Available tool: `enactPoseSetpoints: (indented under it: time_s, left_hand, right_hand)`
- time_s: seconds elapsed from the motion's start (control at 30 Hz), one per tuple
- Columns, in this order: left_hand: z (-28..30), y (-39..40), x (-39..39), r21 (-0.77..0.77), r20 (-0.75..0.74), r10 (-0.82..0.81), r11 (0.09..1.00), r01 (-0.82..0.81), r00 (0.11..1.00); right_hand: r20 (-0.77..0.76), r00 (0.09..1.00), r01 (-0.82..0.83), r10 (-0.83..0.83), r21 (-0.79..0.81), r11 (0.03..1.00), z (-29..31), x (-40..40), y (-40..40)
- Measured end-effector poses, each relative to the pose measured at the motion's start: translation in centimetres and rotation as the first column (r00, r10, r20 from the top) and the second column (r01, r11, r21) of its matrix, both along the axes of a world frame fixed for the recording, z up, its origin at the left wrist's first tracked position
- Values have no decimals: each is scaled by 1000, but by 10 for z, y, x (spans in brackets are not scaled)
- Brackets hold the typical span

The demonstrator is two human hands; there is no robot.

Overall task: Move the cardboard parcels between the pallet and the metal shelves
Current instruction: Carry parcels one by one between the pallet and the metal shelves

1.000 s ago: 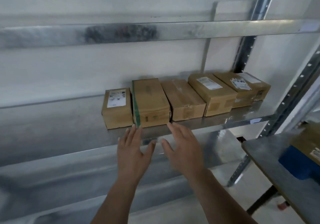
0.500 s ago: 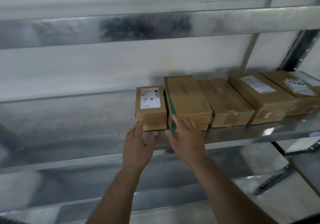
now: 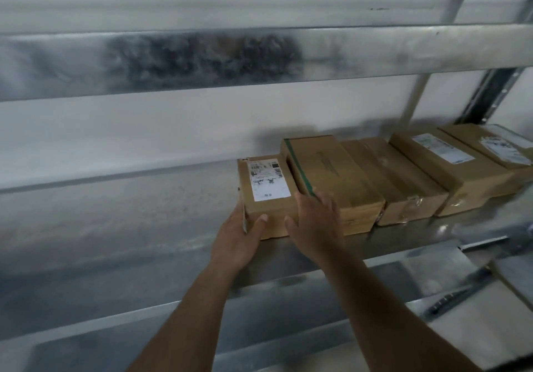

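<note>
Left of the small labelled parcel the metal shelf lies bare, with room for a hand. To its right the taller green-taped parcel stands touching it, the row packed tight. The upper beam runs across overhead.

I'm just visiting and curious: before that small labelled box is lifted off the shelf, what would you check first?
1. Left hand grips the small labelled parcel at its left corner: ok.
2. Right hand covers its right front; hold on that side: cannot tell.
3. Green-taped parcel presses against it and may drag: not ok.
4. Shelf space to the left: ok.
5. Weight: cannot tell.
</note>
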State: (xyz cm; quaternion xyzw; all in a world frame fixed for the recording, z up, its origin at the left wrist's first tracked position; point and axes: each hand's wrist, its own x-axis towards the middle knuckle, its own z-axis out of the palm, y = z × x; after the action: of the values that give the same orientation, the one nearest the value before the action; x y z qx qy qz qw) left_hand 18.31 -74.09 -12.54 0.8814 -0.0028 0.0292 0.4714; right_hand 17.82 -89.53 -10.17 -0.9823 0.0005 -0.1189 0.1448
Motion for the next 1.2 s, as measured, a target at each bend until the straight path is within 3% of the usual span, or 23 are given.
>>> enactPoseSetpoints:
  time_s: [0.13, 0.27, 0.43, 0.63, 0.77, 1.0, 1.2]
  left_hand:
    - [2, 14, 5, -74, -34, 146, 986, -148, 989]
    - [1, 44, 0, 7, -31, 326, 945, -326, 945]
    - [-3, 60, 0, 31, -91, 255, 967, -253, 963]
    - [-4, 69, -12, -197, -212, 99, 970, -142, 972]
    - [-3, 74, -28, -334, -204, -42, 942, -29, 978]
    - [0, 61, -69, -378, -80, 32, 924, -60, 996]
    - [19, 38, -101, -419, 47, -27, 907, 44, 999]
  right_hand:
    - [28, 1000, 3, -4, 11, 1000, 2, 4, 20]
    - [50, 998, -46, 36, 218, 975, -3, 0, 44]
    - [-118, 993, 58, -1, 485, 873, -7, 8, 53]
    - [-285, 945, 88, 158, 690, 718, -11, 1, 46]
    - [-234, 932, -9, 278, 750, 662, -11, -13, 42]
    - [-122, 932, -145, 341, 738, 659, -1, -47, 35]
    - [-20, 936, -211, 351, 766, 607, 13, -85, 2]
